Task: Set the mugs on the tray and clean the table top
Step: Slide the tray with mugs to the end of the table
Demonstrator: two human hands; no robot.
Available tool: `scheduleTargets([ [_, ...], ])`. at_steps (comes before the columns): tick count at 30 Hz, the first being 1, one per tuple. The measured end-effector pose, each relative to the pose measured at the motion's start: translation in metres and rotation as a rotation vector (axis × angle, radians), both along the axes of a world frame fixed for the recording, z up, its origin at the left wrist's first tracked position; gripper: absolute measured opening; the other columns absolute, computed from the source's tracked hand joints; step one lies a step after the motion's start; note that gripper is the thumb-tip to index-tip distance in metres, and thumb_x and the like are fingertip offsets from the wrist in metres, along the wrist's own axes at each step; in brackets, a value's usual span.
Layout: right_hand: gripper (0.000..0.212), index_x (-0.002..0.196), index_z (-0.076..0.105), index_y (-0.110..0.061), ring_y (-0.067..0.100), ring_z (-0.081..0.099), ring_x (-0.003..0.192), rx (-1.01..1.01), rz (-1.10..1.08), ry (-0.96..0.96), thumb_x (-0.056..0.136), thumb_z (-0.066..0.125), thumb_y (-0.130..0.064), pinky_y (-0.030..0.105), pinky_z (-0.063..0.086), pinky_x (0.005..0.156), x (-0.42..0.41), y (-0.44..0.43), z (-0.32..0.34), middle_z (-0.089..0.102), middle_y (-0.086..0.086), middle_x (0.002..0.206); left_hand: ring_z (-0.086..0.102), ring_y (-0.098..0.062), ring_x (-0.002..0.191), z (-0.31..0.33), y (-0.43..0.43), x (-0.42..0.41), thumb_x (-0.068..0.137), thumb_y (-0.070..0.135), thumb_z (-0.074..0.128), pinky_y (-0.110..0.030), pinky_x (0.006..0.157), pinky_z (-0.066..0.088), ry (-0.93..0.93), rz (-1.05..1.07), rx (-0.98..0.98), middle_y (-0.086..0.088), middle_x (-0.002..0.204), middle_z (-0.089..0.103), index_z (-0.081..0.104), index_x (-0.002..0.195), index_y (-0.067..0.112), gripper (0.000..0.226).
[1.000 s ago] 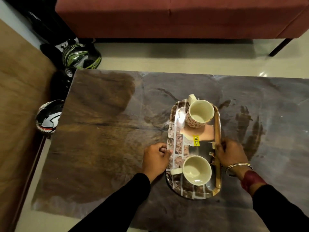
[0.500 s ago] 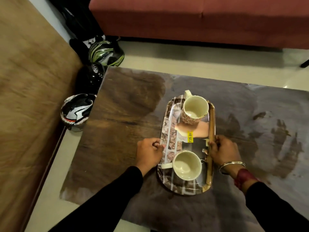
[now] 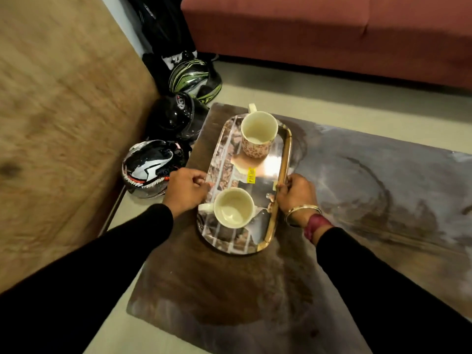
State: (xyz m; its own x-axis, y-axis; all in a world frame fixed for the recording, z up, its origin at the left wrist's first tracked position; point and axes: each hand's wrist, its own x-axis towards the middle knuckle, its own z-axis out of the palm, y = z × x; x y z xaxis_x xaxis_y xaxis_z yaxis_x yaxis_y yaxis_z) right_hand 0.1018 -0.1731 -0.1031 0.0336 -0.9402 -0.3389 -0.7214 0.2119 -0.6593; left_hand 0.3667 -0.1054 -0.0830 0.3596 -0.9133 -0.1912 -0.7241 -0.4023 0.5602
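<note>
The tray (image 3: pixel 281 159) was gripped at both long rims by the left hand (image 3: pixel 186 191) and right hand (image 3: pixel 296 194), fingers closed; if tilted, the mugs (image 3: pixel 233 208) could be tipped.

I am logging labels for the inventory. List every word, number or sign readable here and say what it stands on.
Yellow sticker on the tray: dark print, too blurred to read.
Black helmet: a small red and white emblem near its top, not legible.
Green-striped helmet and black, white and red helmet: graphics only, no readable text.
Floral mug and plain mug: no text visible.
</note>
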Motion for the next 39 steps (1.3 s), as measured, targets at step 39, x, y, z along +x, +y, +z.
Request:
scheduleTargets([
  [39,0.022,0.103,0.066,-0.013,0.013,0.055,0.072,-0.176,-0.022,-0.014,0.089,0.076,-0.027,0.017,0.033,0.068,-0.094,0.095,-0.006,0.062,-0.003,0.082,0.072,-0.022,0.085,-0.012,0.121,0.025,0.096,0.028,0.07,-0.037,0.084,0.058,-0.121,0.348,-0.168,-0.017,0.098,0.074,0.072,0.103,0.011,0.017],
])
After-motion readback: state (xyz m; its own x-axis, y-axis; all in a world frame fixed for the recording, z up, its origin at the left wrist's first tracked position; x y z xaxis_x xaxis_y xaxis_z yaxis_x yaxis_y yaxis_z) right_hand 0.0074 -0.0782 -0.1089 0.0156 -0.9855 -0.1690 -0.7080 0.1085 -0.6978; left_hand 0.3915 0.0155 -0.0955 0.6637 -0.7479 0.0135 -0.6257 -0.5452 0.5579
